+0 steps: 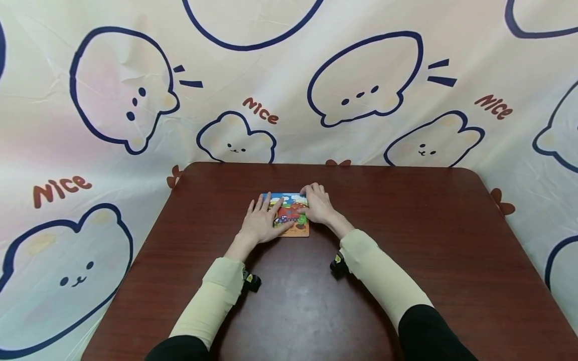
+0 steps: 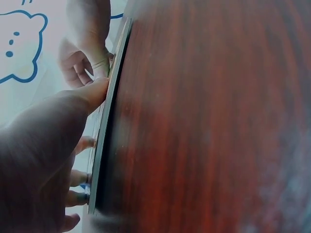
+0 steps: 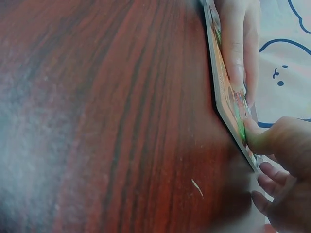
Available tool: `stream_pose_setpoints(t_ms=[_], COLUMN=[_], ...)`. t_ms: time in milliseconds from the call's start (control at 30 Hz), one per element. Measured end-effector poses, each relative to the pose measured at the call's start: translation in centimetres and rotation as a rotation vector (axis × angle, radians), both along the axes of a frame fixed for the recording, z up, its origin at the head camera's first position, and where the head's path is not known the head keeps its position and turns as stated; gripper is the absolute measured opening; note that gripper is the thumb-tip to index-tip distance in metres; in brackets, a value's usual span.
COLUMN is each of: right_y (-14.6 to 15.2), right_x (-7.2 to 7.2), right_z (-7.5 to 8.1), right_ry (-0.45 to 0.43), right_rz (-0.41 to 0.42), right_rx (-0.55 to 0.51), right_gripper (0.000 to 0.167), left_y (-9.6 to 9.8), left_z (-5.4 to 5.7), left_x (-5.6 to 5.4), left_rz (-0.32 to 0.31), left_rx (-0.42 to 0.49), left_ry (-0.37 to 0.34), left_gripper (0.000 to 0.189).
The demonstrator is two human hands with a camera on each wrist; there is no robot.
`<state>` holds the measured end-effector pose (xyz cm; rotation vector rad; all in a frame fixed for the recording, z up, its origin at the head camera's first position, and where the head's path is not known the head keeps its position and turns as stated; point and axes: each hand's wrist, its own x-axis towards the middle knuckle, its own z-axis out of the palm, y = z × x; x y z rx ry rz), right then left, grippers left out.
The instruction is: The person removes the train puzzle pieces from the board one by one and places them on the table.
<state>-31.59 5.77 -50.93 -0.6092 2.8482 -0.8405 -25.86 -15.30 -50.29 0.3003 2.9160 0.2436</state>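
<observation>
A thin, colourful picture board (image 1: 299,229) lies flat on the table, with blue sky at its far edge and an orange strip at its near edge. My left hand (image 1: 259,223) rests on its left part, fingers spread and straight and the thumb reaching across the picture. At the right edge, my right hand (image 1: 319,206) grips the board; its thumb lies on the face and its fingers bend at the far right corner. The right wrist view shows the thumb (image 3: 260,138) on the board's face (image 3: 222,87), with curled fingers beyond the edge. Whether they reach underneath is hidden.
The dark brown wooden table (image 1: 298,311) extends around the board on every side. A pale cloth (image 1: 289,80) with bear drawings hangs behind and beside it. Small black wrist devices (image 1: 251,282) sit below both forearms, close to the tabletop.
</observation>
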Motion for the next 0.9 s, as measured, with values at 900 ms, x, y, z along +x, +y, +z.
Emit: stream_pose_setpoints(t_ms=[900], right_y=[0.54], right_x=[0.46], right_z=[-0.13], right_ry=[-0.036], right_rz=[-0.036], right_rx=[-0.185], right_gripper=[0.055], left_y=[-0.08], left_z=[-0.13], left_x=[-0.07], left_rz=[-0.012], left_rx=[0.011], left_ry=[-0.004], left_gripper=[0.092])
